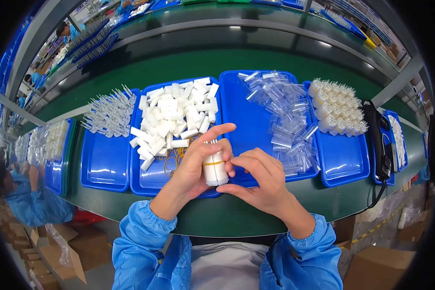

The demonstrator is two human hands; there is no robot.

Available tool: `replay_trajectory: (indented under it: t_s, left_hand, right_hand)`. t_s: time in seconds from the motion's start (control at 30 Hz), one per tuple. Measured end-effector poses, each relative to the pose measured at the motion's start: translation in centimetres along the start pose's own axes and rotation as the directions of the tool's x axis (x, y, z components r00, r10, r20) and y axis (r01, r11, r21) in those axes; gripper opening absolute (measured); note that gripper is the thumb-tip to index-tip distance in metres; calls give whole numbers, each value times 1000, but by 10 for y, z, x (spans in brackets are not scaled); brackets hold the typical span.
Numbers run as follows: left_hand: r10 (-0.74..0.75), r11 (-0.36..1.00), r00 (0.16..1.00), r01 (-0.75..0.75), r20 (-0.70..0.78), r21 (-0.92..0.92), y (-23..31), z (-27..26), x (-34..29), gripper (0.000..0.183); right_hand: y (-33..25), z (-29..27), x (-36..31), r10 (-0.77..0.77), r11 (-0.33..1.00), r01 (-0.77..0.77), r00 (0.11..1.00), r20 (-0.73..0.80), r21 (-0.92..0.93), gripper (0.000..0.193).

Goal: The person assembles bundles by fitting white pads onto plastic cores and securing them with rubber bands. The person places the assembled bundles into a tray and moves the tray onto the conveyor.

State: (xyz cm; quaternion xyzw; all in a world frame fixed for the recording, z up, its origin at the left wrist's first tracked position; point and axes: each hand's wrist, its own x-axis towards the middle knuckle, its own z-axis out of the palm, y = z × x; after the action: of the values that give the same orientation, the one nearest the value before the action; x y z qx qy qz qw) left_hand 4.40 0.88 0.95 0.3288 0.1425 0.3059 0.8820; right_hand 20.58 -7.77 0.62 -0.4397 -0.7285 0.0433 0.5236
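Observation:
Upright in my left hand (pixel 193 166) is a bundle of white tubes (pixel 214 175), with a yellow rubber band around its middle and thin tips at its top. The left fingers wrap it, except the index finger, which points out to the right. My right hand (pixel 263 179) grips the bundle's right side, its thumb at the lower end and its curled index finger near the band. Behind the left hand, a blue tray (pixel 147 181) holds a heap of white rectangular blocks (pixel 171 113) and loose yellow rubber bands (pixel 171 162).
Clear plastic tubes (pixel 285 121) lie in the middle blue tray (pixel 237 116). Bundled white pieces (pixel 336 106) fill the back of a right tray; thin-tipped clear pieces (pixel 110 113) stand in a left one. A black corded tool (pixel 383 145) lies far right. Another person (pixel 34 198) sits at left.

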Motion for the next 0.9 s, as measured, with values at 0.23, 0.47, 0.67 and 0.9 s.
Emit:
replay_trajectory:
  t_s: [0.23,0.47,0.67,0.9]
  left_hand:
    - [-107,992,994,108,23,-60,2,1,-4,55]
    - [-138,990,985,138,101,12,6,2,-5,67]
    - [-196,980,971,198,139,1,-2,-1,-3,76]
    - [-303,947,953,299,23,116,-6,-7,-4,13]
  right_hand:
    - [0,1,1,-24,999,26,998,65,-27,69]
    - [-3,-1,2,4,1000,-3,999,37,-22,76]
    - [-11,-9,4,56,997,-49,990,131,-60,69]
    - [1,-11,5,4,987,10,996,85,-160,65]
